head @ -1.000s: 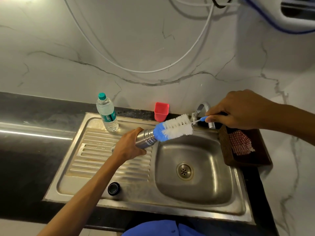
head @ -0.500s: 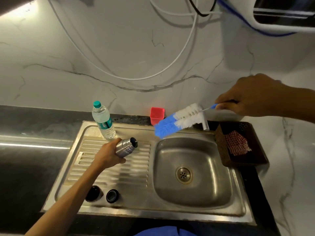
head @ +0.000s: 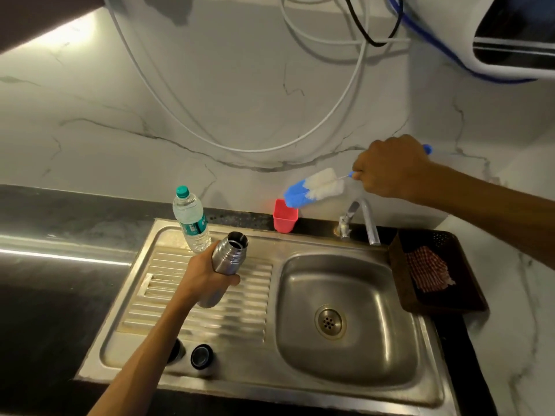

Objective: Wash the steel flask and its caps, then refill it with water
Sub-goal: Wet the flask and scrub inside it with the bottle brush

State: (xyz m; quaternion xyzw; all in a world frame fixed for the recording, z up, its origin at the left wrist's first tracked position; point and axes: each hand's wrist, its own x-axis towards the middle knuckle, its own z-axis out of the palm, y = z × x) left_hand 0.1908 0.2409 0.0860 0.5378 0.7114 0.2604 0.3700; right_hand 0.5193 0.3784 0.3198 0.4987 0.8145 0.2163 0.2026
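My left hand (head: pixel 204 276) grips the steel flask (head: pixel 227 259) around its body and holds it over the ribbed draining board, open mouth tilted up and away. My right hand (head: pixel 390 168) holds the blue and white bottle brush (head: pixel 313 187) by its handle, bristle tip just above the red cup (head: pixel 284 216) by the wall. One black cap (head: pixel 201 355) lies on the draining board near the front edge; a second dark cap (head: pixel 177 349) beside it is partly hidden by my left forearm.
The steel sink basin (head: pixel 345 319) with a drain sits right of the draining board, a tap (head: pixel 365 219) behind it. A plastic water bottle (head: pixel 192 220) stands at the back left. A dark tray (head: pixel 468 265) holding a checked cloth sits right. White hoses hang above.
The brush came out of the flask and moved up and back to above the red cup. My left hand drew the flask left and turned its mouth upward.
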